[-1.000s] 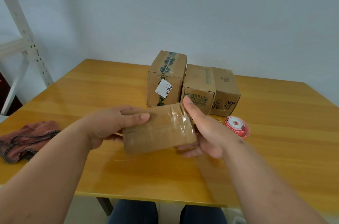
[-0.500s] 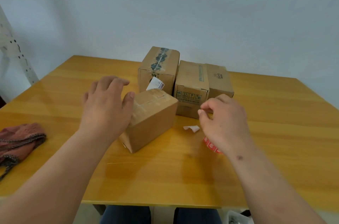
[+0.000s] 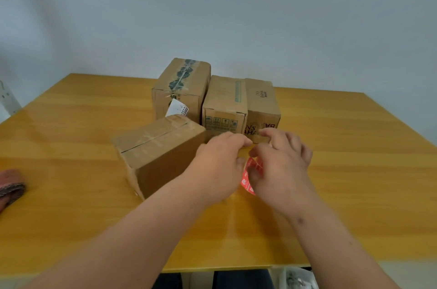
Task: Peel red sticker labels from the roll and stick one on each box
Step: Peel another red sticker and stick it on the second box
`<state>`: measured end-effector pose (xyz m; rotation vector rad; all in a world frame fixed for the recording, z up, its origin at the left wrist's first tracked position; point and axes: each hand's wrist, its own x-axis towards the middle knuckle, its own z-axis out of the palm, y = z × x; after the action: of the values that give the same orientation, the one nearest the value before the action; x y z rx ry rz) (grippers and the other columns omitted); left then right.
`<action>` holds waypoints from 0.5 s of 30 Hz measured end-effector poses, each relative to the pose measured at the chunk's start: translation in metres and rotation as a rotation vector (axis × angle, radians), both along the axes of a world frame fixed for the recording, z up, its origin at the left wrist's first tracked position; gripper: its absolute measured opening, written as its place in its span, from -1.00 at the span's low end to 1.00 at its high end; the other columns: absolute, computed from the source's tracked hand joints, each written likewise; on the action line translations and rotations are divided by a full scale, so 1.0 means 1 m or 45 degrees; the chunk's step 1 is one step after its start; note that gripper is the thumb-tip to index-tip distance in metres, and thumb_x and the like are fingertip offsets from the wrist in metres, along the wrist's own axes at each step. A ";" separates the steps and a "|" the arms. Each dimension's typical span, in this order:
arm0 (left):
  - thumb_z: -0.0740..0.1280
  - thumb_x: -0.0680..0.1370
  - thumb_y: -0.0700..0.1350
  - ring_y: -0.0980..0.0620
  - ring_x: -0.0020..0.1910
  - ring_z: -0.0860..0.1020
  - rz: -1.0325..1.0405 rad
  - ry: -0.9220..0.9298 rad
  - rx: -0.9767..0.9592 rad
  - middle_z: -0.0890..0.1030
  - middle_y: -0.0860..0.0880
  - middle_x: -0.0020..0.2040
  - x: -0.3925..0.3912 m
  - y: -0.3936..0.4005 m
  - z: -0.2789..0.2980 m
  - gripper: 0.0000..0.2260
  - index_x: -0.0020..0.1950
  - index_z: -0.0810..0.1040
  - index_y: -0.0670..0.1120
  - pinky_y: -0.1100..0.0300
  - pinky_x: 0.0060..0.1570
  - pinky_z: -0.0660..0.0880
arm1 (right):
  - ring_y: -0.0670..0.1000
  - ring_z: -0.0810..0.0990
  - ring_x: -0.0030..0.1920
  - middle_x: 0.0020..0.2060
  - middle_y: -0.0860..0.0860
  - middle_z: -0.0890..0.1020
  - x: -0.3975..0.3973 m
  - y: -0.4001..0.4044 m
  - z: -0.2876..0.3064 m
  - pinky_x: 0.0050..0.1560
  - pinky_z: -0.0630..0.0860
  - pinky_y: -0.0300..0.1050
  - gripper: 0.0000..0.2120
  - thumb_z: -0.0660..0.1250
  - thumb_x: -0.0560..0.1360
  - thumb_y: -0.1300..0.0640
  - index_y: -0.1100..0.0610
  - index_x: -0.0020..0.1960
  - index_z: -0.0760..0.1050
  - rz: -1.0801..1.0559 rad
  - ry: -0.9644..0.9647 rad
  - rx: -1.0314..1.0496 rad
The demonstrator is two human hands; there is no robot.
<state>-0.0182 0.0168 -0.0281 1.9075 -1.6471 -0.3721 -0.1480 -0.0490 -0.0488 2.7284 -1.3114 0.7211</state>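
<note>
Several brown cardboard boxes stand on the yellow wooden table (image 3: 354,170). The nearest box (image 3: 160,154) lies turned at an angle, left of my hands. Behind it stand a taped box with a white tag (image 3: 182,85), a middle box (image 3: 224,99) and a printed box (image 3: 261,104). The red sticker roll (image 3: 248,177) shows only partly, tilted on edge between my hands. My right hand (image 3: 283,168) curls round it from the right. My left hand (image 3: 220,163) reaches in from the left, fingertips nearly meeting the right hand's; what it pinches, if anything, is hidden.
A reddish-brown cloth (image 3: 9,182) lies at the table's left edge. A white metal rack upright (image 3: 9,99) stands beyond the left side. A pale wall rises behind the table. My knees show below the near table edge.
My left hand has left the near box and crossed right to the roll. My right hand has closed on the roll and tilted it up. The small white scrap is hidden now.
</note>
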 end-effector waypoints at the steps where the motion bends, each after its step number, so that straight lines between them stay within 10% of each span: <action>1: 0.27 0.58 -0.18 0.08 0.31 0.43 -0.013 0.100 0.050 0.50 0.11 0.30 -0.001 -0.005 -0.005 -0.63 0.36 0.43 0.08 0.06 0.32 0.37 | 0.08 0.23 0.26 0.24 -0.01 0.48 -0.002 0.000 -0.001 0.14 0.09 -0.01 -0.79 0.30 0.26 0.04 -0.03 -0.12 0.59 0.024 -0.009 0.019; 5: 0.30 0.54 -0.23 0.11 0.04 0.55 -0.025 0.290 0.145 0.62 0.10 0.04 -0.004 -0.015 -0.019 -0.71 0.20 0.50 0.06 0.30 -0.04 0.46 | 0.07 0.22 0.30 0.26 -0.07 0.44 -0.009 -0.001 -0.002 0.18 0.11 0.02 -0.80 0.29 0.29 0.06 -0.04 -0.10 0.57 0.088 -0.046 0.101; 15: 0.42 0.51 -0.13 0.03 -0.21 0.59 0.063 0.511 0.069 0.66 -0.05 -0.20 -0.004 -0.006 -0.012 -0.95 -0.14 0.61 0.01 0.02 -0.11 0.57 | -0.02 0.26 0.25 0.17 -0.13 0.46 -0.028 -0.006 0.003 0.13 0.07 -0.06 -0.89 0.31 0.29 0.02 -0.04 -0.18 0.53 0.154 -0.164 0.099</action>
<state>-0.0226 0.0104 -0.0405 1.7665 -1.3337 -0.7324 -0.1763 -0.0551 -0.0453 2.8881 -1.2299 0.8872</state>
